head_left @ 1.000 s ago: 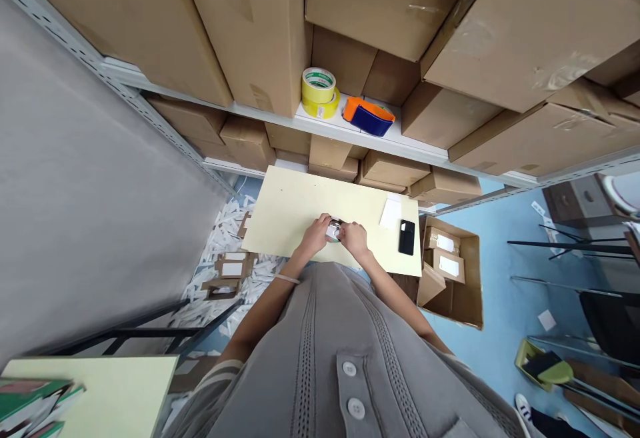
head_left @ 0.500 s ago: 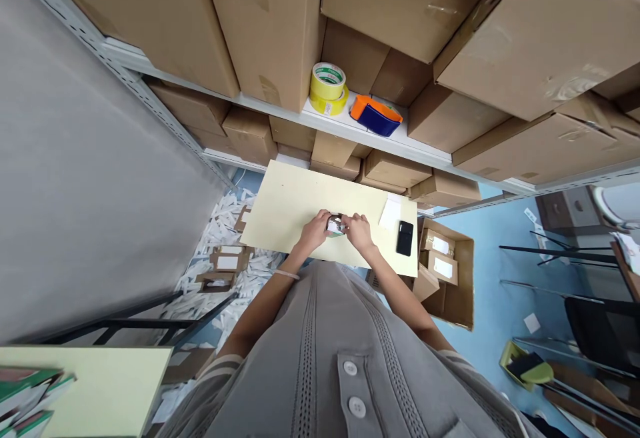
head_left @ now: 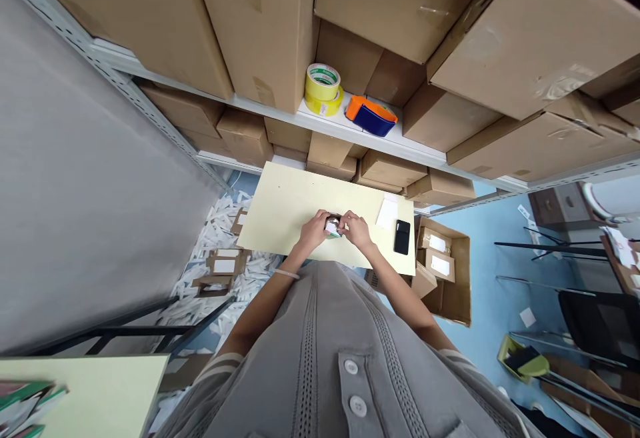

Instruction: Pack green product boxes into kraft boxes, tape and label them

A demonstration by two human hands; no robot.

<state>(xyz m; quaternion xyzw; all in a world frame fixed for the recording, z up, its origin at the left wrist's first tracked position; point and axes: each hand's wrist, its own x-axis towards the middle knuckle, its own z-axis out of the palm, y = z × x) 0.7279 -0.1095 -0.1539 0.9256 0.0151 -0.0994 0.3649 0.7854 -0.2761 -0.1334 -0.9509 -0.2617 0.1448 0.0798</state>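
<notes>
Near the front edge of a pale yellow table (head_left: 285, 205), my left hand (head_left: 313, 231) closes around the left side of a small shiny packet (head_left: 333, 226). The packet has dark, white and green parts; its exact kind is too small to tell. On its right side, my right hand (head_left: 357, 230) pinches the edge with bent fingers. Both hands partly cover it. Right of my hands lie a white sheet of paper (head_left: 387, 214) and a black phone (head_left: 402, 237).
Shelves full of cardboard boxes (head_left: 370, 5) rise behind the table, with yellow tape rolls (head_left: 323, 90) and an orange-and-blue tape dispenser (head_left: 371, 116) on one. An open carton (head_left: 464, 271) holding small boxes stands right. Paper strips (head_left: 207, 241) cover the floor at left.
My right fingers have shifted slightly on the packet's right edge, and the packet looks slightly turned. The whole view has moved a little. Both hands stay on the packet.
</notes>
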